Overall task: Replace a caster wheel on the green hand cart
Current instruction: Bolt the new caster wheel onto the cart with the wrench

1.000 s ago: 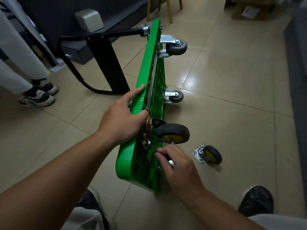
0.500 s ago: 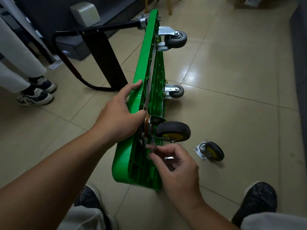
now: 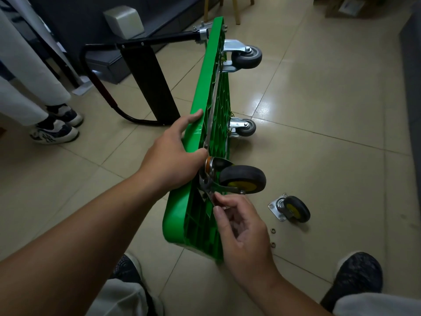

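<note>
The caster wheel (image 3: 242, 180) with the yellow hub sits against the underside of the green hand cart (image 3: 175, 215), which stands on its long edge on the tiled floor (image 3: 319, 99) with its underside turned to the right. The left hand (image 3: 173, 156) grips the cart's upper edge just beside the wheel, and the right hand (image 3: 246, 233) pinches a small metal part (image 3: 224, 207) at the lower corner of the wheel's mounting plate (image 3: 206, 187). A loose wheel (image 3: 293, 208) lies on the floor nearby, with two nuts (image 3: 272, 230) just beside it.
</note>
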{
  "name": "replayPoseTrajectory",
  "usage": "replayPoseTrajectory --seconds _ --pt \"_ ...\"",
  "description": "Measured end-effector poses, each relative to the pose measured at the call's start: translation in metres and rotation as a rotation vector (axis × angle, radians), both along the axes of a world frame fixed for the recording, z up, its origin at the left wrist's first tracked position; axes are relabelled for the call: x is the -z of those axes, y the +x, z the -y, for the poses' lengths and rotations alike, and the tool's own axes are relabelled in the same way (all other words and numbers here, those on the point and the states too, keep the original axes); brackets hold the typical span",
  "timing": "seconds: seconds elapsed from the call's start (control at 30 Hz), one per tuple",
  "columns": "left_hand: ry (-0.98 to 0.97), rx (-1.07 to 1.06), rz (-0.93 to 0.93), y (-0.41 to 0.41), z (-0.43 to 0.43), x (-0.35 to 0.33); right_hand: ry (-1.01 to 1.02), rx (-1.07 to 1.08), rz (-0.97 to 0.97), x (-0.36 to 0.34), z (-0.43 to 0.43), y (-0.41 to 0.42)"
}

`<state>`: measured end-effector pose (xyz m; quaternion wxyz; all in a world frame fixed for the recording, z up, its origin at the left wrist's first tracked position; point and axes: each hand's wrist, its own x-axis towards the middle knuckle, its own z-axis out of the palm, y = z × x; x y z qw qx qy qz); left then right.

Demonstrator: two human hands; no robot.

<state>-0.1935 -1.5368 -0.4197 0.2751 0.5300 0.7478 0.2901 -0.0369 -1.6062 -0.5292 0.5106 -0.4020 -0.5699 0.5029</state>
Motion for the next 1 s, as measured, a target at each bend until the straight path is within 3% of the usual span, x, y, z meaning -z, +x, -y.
replayPoseTrajectory --seconds 0.27,0.5,0.63,0.77,0.93,1.0 --pt "-0.004 -0.009 0.02 -0.002 -0.001 0.001 -0.042 0.011 0.034 0.025 -0.001 -0.006" --pt "0.004 -0.032 0.034 0.001 0.0 0.003 -0.137 0.041 -0.046 0.02 0.005 -0.026" --pt "0.001 -0.025 0.048 0.001 -0.001 0.002 -0.183 0.078 0.039 0.003 0.009 -0.023" --pt "0.005 -0.025 0.021 0.003 -0.002 0.002 -0.327 0.014 0.069 -0.043 0.017 -0.019" --pt "0.018 -0.028 0.08 0.004 0.001 0.001 -0.661 -0.093 -0.231 -0.09 0.017 -0.009" --pt "0.008 -0.02 0.107 0.003 0.002 0.0 -0.684 -0.075 -0.173 -0.093 0.02 -0.001"
